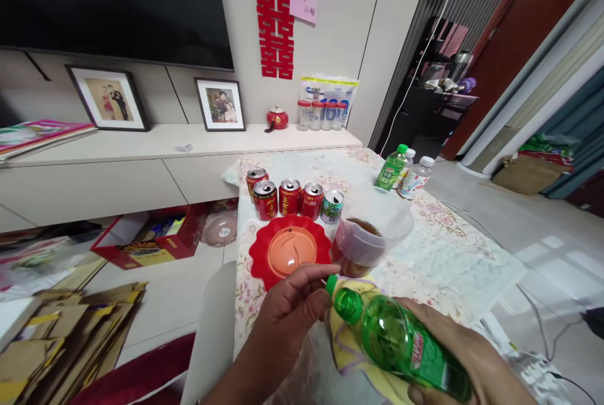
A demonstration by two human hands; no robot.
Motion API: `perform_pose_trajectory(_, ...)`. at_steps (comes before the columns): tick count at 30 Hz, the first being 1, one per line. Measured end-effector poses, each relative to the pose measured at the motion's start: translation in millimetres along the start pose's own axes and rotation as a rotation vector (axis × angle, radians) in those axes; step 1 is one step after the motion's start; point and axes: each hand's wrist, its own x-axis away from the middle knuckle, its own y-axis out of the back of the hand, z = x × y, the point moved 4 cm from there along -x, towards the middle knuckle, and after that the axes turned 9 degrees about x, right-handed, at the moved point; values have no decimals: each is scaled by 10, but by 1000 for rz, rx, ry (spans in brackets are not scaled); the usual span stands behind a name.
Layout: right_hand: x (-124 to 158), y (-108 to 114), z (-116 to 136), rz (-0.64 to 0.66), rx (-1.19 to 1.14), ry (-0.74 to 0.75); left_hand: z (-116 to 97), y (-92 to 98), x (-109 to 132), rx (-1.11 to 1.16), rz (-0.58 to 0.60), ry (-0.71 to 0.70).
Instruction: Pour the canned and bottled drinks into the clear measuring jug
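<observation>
Over the floral desk [448, 260], I see the right hand [455, 355] clenched round the tilted green bottle [401, 342], left fingers [314, 274] pinching its cap [332, 283]; I'd worry that once loosened it spills onto the yellow cloth [344, 345] beneath.

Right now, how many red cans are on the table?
4. One red can stands at the back left; three more cans stand in a row before it, behind the red plate. None seems hidden.
</observation>
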Motion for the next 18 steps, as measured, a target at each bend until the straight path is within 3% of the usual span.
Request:
perform_pose_trajectory(6,-49,-79,-85,181,-130,-170,-243,-87,30,-305,128,-229)
perform_pose_trajectory(12,23,-151,-180,246,-338,-327,-426,-214,41,-653,275,-502)
perform_pose_trajectory(18,-10,-199,-209,334,-537,-421,-449,-292,26,-669,374,-608)
